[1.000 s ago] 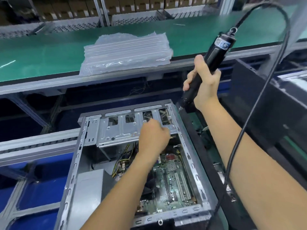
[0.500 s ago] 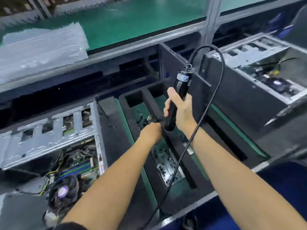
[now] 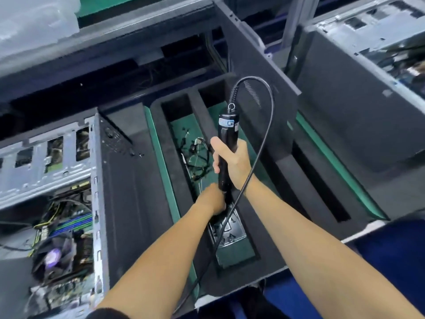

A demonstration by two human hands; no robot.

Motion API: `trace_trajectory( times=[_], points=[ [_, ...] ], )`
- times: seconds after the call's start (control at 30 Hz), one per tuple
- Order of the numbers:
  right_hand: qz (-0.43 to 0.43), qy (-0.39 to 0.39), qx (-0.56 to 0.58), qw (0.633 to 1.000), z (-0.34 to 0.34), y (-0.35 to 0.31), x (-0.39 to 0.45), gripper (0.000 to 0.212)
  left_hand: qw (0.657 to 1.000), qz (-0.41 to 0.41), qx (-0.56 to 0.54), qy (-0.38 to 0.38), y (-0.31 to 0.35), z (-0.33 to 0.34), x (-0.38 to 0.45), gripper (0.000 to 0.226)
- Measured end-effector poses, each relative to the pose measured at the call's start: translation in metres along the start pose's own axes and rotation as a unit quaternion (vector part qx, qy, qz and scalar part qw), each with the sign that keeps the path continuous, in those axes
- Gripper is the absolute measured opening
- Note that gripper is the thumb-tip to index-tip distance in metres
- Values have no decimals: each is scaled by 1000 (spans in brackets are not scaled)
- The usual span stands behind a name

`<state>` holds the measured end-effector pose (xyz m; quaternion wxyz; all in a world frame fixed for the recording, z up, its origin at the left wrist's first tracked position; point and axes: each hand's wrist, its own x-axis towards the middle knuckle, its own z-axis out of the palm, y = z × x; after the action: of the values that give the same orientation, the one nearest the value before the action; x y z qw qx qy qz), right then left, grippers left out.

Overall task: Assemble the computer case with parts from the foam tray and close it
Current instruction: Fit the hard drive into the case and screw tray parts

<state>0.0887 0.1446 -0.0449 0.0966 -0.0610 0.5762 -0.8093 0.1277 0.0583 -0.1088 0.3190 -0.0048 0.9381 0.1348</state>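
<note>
The open grey sheet-metal computer case [image 3: 53,171] fills the left side of the view, its green motherboard and a round fan exposed inside. Just beside it on the right lies the black foam tray [image 3: 138,192], cut into long compartments with green bottoms. A second open computer case [image 3: 368,31] stands well apart at the upper right, behind a dark upright panel.

In the tray's middle compartment a flat grey metal bracket [image 3: 230,229] lies toward the near end, and a tangle of thin black wires [image 3: 197,157] lies farther back.

The right hand [image 3: 232,162] grips a black cylindrical electric screwdriver [image 3: 226,139] around its middle, holding it nearly upright over that compartment with the tip pointing down. A black cable [image 3: 264,139] loops from the screwdriver's top and runs down across the right forearm.

The left hand [image 3: 211,199] reaches into the same compartment, right at the screwdriver's lower end and above the bracket. Its fingers are hidden behind the back of the hand, so I cannot tell whether it grasps anything.
</note>
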Motion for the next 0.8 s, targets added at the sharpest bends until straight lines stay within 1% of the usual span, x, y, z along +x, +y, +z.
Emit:
trace_trajectory(
  times=[0.13, 0.23, 0.37, 0.57, 0.63, 0.7, 0.8],
  points=[
    [15, 0, -6, 1000, -4, 4, 4, 51, 998, -18, -62, 4, 2, 11, 2, 21],
    [21, 1, -15, 1000, -4, 5, 6, 44, 996, -17, -82, 8, 1, 10, 3, 20],
    [20, 5, -19, 1000, -5, 4, 6, 41, 998, -12, -57, -1, 4, 8, 3, 7],
    [18, 15, -27, 999, -5, 1, 6, 42, 1000, -1, -17, -17, 3, 5, -1, 19],
    [18, 16, -27, 999, -5, 0, 3, 43, 999, 16, 22, -22, 4, 4, -3, 20],
    [16, 17, -31, 999, -5, -2, 1, 45, 998, 28, 42, -34, 3, 1, -6, 17],
    [13, 22, -21, 999, -4, -10, -1, 40, 999, 25, 11, -23, 2, -4, -8, 17]
  ],
)
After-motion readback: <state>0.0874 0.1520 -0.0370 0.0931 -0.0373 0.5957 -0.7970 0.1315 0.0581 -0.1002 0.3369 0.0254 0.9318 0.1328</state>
